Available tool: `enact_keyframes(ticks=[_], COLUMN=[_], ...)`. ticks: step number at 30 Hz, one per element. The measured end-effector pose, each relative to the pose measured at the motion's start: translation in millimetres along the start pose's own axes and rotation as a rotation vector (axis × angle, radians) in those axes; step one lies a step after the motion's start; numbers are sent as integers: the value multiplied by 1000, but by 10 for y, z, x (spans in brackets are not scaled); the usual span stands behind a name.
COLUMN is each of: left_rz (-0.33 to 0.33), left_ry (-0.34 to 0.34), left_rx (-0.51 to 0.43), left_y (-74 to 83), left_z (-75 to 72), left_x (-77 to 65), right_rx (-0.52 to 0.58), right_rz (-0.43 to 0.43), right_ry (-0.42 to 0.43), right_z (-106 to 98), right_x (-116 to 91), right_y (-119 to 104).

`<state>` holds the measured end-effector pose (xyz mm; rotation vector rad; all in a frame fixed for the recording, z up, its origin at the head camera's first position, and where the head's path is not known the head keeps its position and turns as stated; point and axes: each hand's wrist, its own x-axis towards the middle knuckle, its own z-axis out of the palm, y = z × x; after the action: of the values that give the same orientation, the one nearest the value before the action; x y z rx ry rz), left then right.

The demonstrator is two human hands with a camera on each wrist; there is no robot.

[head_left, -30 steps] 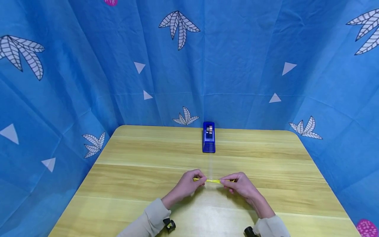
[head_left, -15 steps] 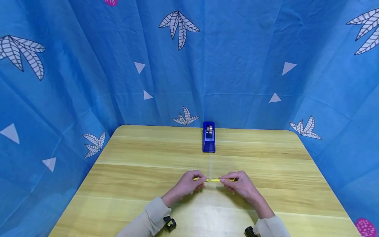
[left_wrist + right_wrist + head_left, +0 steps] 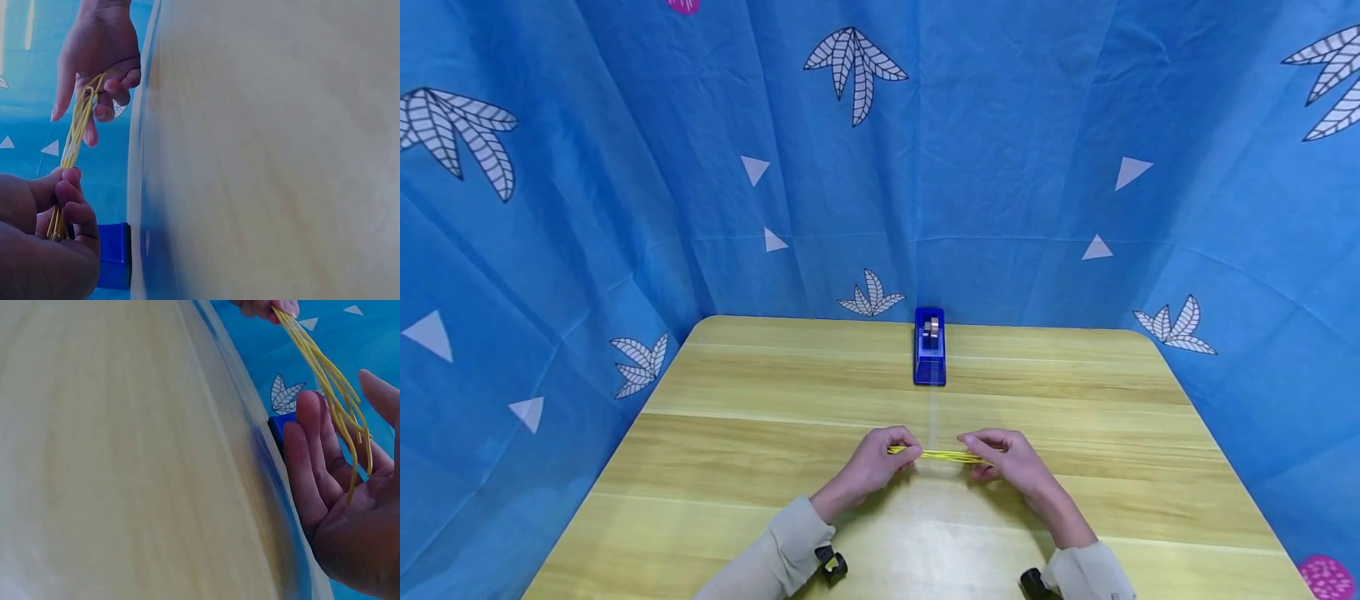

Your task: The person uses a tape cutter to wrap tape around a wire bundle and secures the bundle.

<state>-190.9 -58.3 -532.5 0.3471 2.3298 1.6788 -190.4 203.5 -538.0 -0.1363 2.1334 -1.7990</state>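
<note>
Between my two hands stretches a bundle of thin yellow strands [image 3: 949, 456], looped at places, held above the table. My left hand [image 3: 876, 460] pinches one end of it between thumb and fingers. Loose strands fan out toward the palm of my right hand [image 3: 1011, 462], whose thumb stands off from its fingers. The right wrist view shows these strands [image 3: 344, 394] lying along the spread fingers, not gripped. A strip of clear tape [image 3: 933, 417] runs from the blue tape dispenser [image 3: 929, 371] toward the bundle, and a clear piece shows on the strands beside the left fingertips.
The dispenser stands at the far edge of the wooden table [image 3: 760, 375], in line with the gap between the hands. A blue patterned curtain [image 3: 1015, 167] hangs behind the table and along both sides.
My right hand has let go of the strands, its thumb and fingertips parting and shifting slightly right. More of the yellow bundle shows. The left hand keeps its pinch.
</note>
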Motion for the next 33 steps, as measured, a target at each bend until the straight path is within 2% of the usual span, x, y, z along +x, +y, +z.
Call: enact_keyframes(ticks=[6,9,14,19,24,27,33], left_rz=[34,52,87,92,94,62,-61], left_ry=[7,9,18,16,20,15,-19], left_rx=[33,60,117,153,147,100,-12], left_y=[2,-9,-22,-13,-7,-5,16], left_z=[22,36,40,15,-25,-43,-38], left_x=[10,21,27,22,25,38,60], right_rx=[40,22,-17,-15,-9,-3,-37], right_rz=[39,54,42,43,15,9,-2], right_ry=[-81,-97,-97,-64,-45,-33,-4], right_z=[2,10,25,30,27,27,31], right_x=[-2,-4,2,14,19,17,16], right_y=[-2,-1,0,12,13,4,-4])
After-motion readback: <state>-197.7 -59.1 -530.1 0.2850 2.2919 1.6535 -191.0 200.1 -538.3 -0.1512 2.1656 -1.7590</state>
